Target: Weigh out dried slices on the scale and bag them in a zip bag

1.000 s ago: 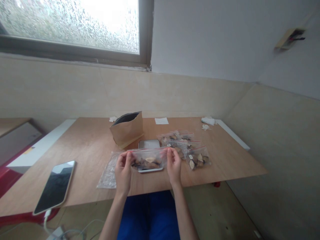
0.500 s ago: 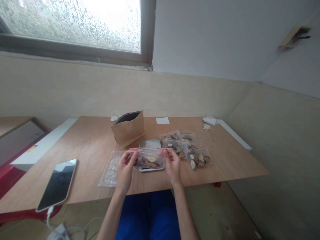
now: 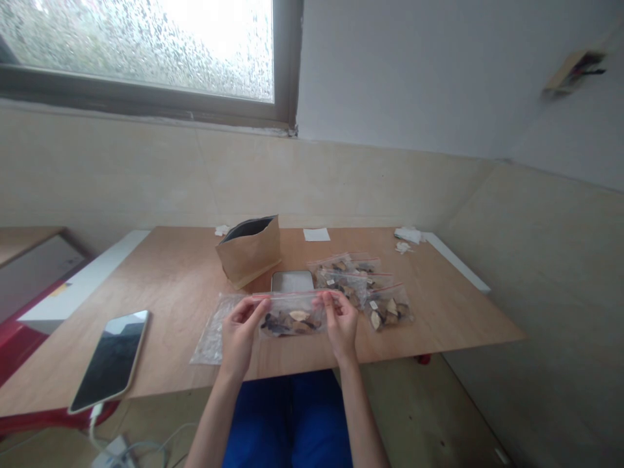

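Between my hands a clear zip bag (image 3: 293,320) with a red zip strip is stretched by its top edge. Dried pieces, some dark and some pale, lie in its lower part. My left hand (image 3: 240,330) pinches the strip's left end, and my right hand (image 3: 340,320) pinches the right end. Behind the bag sits a flat tray-like thing with a pale top (image 3: 292,281), partly covered by it. Several filled zip bags (image 3: 390,311) lie to the right. Under and beside my left hand is a clear plastic bag (image 3: 210,335).
An open brown paper pouch (image 3: 251,250) stands at the back left. A phone (image 3: 112,357) with a white cable lies near the left front edge. A white paper (image 3: 316,234) and crumpled tissues (image 3: 409,235) rest along the back.
The zip bag's top edge has gone from slack and wavy to pulled straight. My hands have moved slightly apart, and the bag hangs flatter, facing me.
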`<state>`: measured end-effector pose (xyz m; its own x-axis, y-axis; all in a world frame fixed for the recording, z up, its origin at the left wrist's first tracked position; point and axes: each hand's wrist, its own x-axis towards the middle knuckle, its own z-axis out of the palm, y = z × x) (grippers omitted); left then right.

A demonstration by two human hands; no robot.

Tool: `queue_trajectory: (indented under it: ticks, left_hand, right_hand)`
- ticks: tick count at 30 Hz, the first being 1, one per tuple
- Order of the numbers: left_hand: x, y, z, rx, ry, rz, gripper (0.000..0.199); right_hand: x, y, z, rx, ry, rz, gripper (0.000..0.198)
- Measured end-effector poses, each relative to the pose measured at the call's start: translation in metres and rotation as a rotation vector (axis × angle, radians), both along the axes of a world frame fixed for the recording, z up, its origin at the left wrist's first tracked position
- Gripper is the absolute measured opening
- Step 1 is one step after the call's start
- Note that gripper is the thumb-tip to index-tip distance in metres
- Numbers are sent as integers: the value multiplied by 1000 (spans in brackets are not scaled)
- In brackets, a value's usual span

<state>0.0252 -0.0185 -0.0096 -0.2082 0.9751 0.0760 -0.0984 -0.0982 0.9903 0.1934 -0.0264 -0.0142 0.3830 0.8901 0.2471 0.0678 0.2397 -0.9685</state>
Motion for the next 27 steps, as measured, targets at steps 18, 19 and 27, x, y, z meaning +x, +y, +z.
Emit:
queue_trajectory:
  ticks: [18, 19, 27]
  left_hand:
    - [7, -2, -7, -27, -29, -69, 31]
    - [7, -3, -6, -32, -31, -64, 31]
    - [6, -4, -4, -31, -47, -42, 29]
  right_hand:
    - [2, 3, -6, -21, 152, 238, 30]
    - [2, 3, -6, -32, 149, 243, 29]
    - [-1, 2, 0, -19, 111, 206, 19]
